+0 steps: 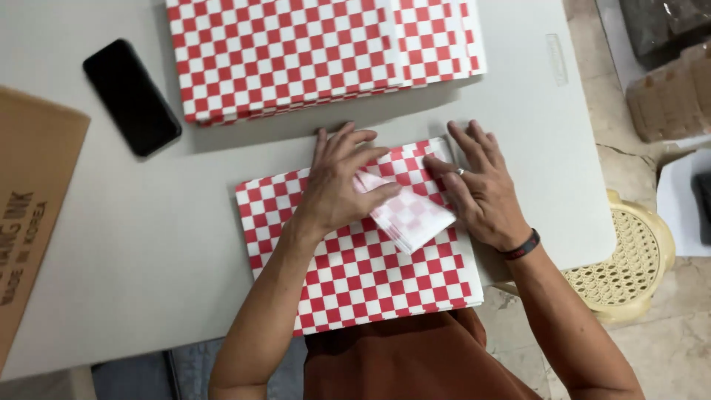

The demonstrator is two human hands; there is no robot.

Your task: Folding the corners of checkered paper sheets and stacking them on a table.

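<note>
Below — grey table (pixel 185 244), tiled floor (pixel 666 348)

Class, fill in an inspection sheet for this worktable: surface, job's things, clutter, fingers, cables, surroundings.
Surface: grey table.
Job's things: folded checkered paper on a red-and-white sheet stack; larger stack behind.
Clutter: black phone; cardboard box.
Fingers: left hand presses the fold; right hand lies flat beside it.
Cables: nothing seen.
Surroundings: yellow plastic stool, tiled floor.
</note>
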